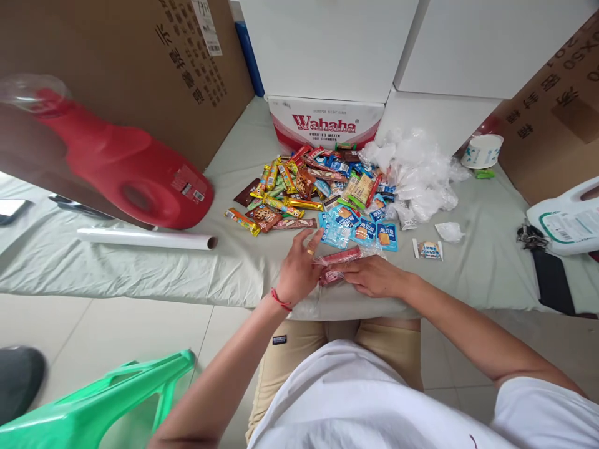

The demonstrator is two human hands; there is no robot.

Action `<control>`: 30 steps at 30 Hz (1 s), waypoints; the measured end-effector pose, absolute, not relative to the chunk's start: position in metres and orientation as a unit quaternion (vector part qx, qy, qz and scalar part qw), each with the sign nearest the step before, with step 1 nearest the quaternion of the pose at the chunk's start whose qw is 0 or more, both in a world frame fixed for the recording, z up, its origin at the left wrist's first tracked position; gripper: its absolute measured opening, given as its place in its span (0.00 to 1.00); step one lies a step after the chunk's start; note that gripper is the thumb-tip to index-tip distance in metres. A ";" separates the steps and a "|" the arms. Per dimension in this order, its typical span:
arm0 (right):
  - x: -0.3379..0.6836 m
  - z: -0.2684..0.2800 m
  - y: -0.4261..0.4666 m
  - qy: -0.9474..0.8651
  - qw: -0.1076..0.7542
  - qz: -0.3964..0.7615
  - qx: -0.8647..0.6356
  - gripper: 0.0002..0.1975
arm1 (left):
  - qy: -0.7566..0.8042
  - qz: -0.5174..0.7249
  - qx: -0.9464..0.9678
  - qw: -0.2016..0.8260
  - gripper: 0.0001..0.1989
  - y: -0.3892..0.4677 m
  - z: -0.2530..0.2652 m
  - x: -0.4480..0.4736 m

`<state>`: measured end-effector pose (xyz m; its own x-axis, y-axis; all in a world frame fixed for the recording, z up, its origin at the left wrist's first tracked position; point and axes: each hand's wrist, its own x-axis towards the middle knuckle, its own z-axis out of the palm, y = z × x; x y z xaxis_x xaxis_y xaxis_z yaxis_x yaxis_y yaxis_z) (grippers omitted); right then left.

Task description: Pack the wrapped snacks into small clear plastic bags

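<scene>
Two red snack packets (344, 257) lie in clear plastic film at the front of the table, between my hands. My left hand (302, 265), with a ring and a red string bracelet, reaches in from the left; its curled fingers pinch the film at the packets' left end. From the right, my right hand (372, 275) has its fingers over the packets and grips the plastic bag (374, 251). Some of the film's edge is hidden under my fingers. Just behind are several blue snack packets (364, 231) and a heap of mixed wrapped snacks (304, 181).
Small clear bags (416, 168) pile up behind right, near one small wrapped snack (427, 249). A red jug (135, 168) and a white roll (147, 239) lie left. A Wahaha carton (327, 125) stands behind; a phone (553, 282) lies right. A green stool (107, 399) stands below left.
</scene>
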<state>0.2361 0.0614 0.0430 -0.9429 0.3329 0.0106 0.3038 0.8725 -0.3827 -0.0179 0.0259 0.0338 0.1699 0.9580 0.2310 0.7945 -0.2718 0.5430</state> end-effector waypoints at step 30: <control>0.228 0.001 0.041 -0.817 0.301 0.394 -0.294 0.14 | 0.705 0.260 0.628 0.201 0.19 -0.077 0.007 -0.005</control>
